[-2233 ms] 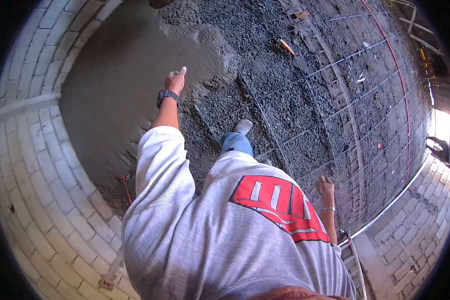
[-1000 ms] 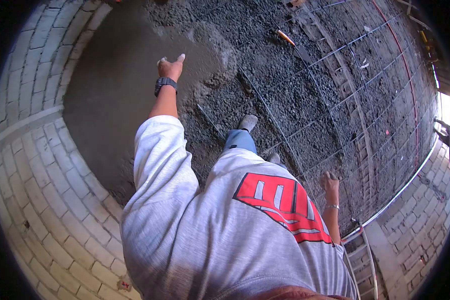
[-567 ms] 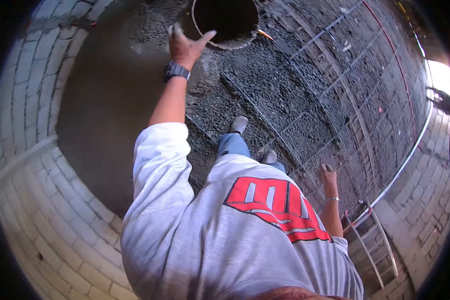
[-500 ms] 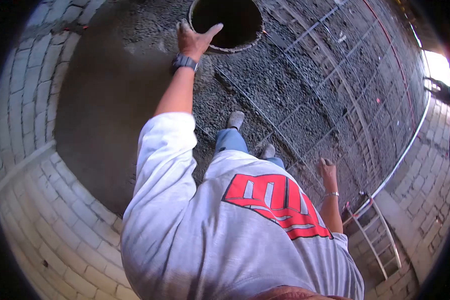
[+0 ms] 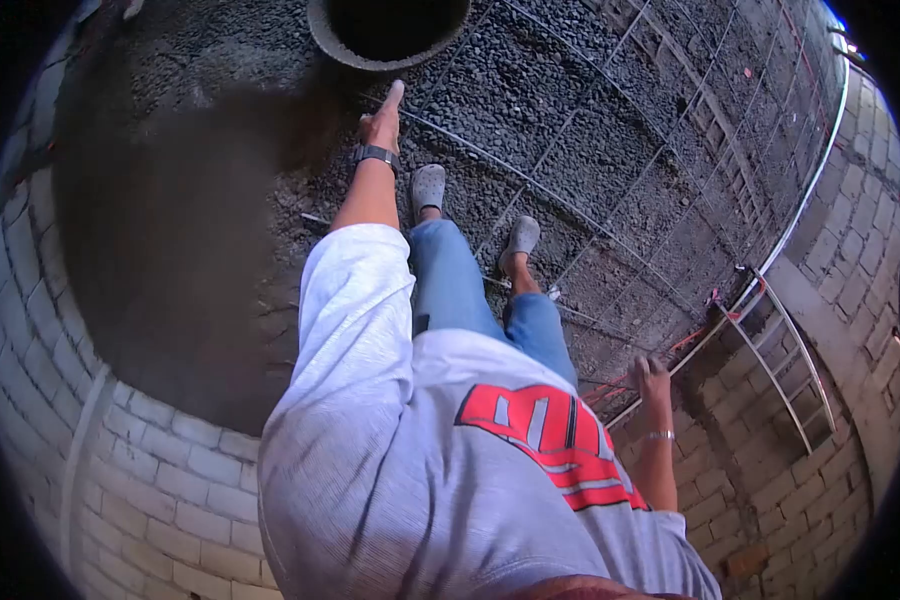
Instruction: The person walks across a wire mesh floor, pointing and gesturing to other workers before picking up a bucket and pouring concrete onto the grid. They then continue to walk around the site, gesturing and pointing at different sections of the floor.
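My left hand (image 5: 382,125), with a dark watch on the wrist, is just below a round open-topped container (image 5: 390,62) at the top of the view. The container has a crusted grey rim and a dark inside. A gap shows between the hand and the rim. The thumb is stretched out, the other fingers are partly hidden, and nothing shows in the hand. Off to my right side hangs my right hand (image 5: 652,376), with a bracelet on the wrist. Its fingers are loosely bent and apart, with no object visible in them.
Thin rebar (image 5: 530,185) in a grid lies over dark gravel (image 5: 510,85) around my feet. Smooth wet concrete (image 5: 170,230) spreads to the left. Block walls (image 5: 185,490) stand behind and beside me, and a pale ladder (image 5: 785,355) is at the right.
My left hand has come away from the container's rim. The container sits further up and left in view, and more of my legs shows. My right hand stays low at my side.
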Available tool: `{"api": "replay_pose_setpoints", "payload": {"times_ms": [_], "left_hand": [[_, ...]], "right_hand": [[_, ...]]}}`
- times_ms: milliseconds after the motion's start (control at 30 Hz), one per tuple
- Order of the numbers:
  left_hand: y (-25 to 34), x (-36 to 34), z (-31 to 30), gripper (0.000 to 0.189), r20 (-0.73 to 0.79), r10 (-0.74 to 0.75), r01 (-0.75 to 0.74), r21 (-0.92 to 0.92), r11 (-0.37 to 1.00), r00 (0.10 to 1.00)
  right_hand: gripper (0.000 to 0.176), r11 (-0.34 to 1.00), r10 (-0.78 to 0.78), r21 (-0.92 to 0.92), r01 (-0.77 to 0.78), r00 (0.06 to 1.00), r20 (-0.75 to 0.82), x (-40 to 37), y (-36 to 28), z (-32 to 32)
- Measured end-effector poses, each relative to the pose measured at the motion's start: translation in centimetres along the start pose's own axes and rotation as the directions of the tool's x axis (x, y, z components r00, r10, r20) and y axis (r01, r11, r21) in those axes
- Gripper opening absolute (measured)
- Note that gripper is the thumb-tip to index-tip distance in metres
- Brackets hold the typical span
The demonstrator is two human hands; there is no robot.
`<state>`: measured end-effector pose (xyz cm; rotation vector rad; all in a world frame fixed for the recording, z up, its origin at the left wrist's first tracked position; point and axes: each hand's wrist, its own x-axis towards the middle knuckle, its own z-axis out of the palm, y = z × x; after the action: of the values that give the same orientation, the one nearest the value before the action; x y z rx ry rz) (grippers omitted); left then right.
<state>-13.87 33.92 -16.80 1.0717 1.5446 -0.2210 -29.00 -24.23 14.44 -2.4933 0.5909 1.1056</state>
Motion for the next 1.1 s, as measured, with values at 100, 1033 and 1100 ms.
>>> {"api": "replay_pose_setpoints", "payload": {"times_ms": [100, 1033, 1100], "left_hand": [[1.0, 1.9, 1.8, 0.118, 0.039, -0.103, 0.108, -0.133, 0.985, 0.994], [8.1, -0.7, 4.1, 0.029, 0.167, 0.082, -0.034, -0.275, 0.961, 0.983], [6.8, -1.0, 2.7, 0.032, 0.183, 0.059, -0.014, -0.238, 0.971, 0.981]], "right_hand": [[0.023, 0.937, 0.272, 0.219, -0.271, 0.962, 0.024, -1.3, 0.3, 1.1], [0.032, 0.718, 0.592, 0.444, -0.536, 0.806, 0.016, -7.6, 7.2, 0.9], [0.031, 0.672, 0.614, 0.487, -0.558, 0.787, 0.054, -7.2, 9.4, 1.1]]}}
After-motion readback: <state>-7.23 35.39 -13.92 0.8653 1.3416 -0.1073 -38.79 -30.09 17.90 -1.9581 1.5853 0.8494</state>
